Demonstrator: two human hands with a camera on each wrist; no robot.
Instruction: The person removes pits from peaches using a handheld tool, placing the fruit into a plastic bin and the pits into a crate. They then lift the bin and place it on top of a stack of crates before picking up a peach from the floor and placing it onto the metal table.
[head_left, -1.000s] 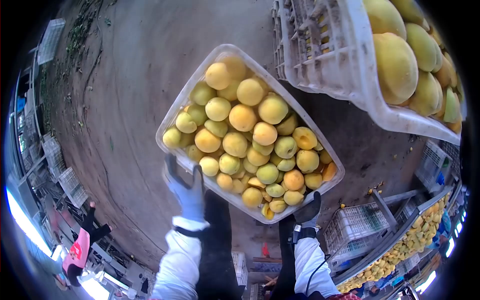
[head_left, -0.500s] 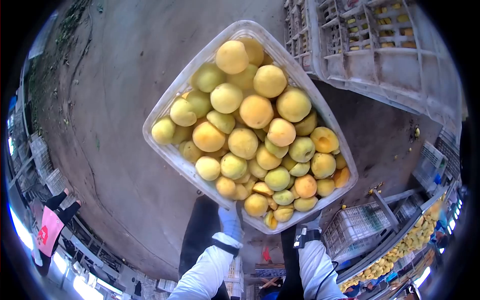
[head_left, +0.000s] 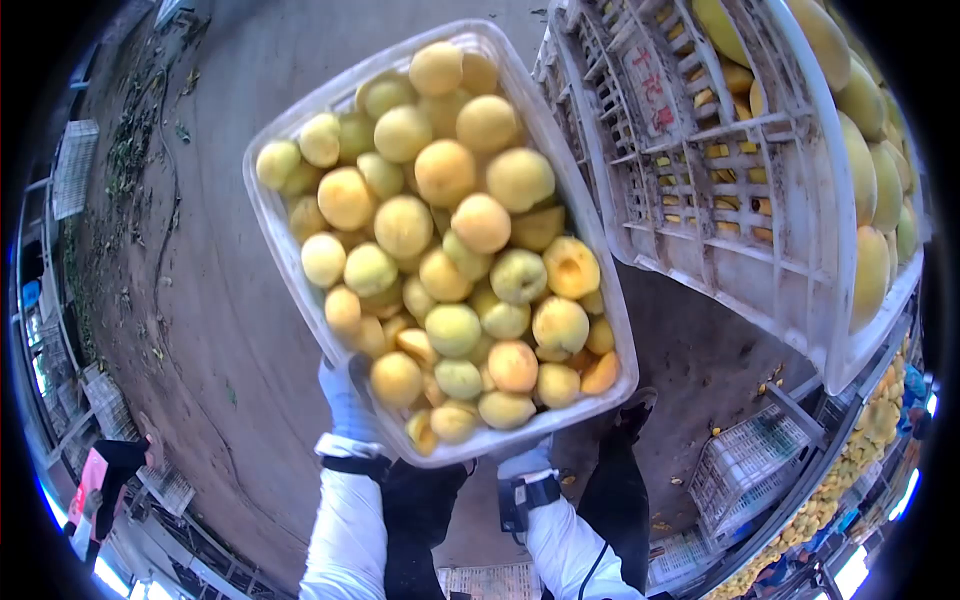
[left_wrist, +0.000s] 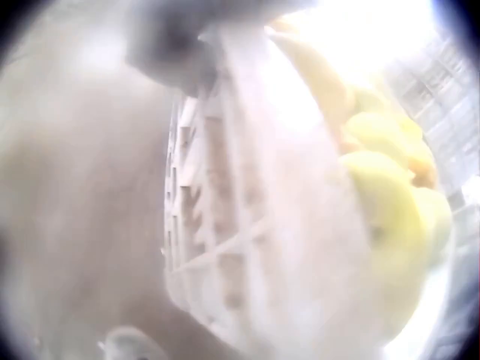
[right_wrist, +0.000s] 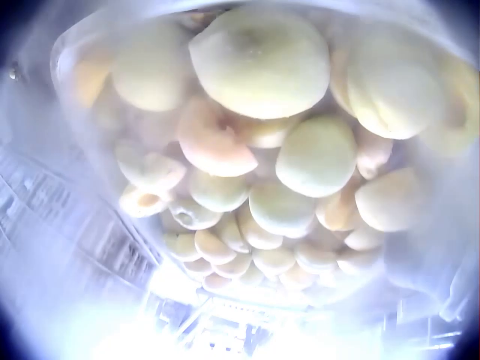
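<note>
White plastic all round: big slatted bin (head_left: 700, 200) on the right, and just beside it the tray (head_left: 275, 240) held up over the concrete (head_left: 220, 330). Peaches (head_left: 445, 170) are heaped past the rim, so any tilt could roll some off. Its long axis runs away from the carrier, far end leaning slightly left. Left hand (head_left: 345, 400) grips the near corner. Right hand (head_left: 525, 462) is under the near edge with its fingers hidden, so can't tell.

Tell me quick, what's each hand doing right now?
Left hand: grips the tray rim.
Right hand: under the tray, fingers hidden; cannot tell.
</note>
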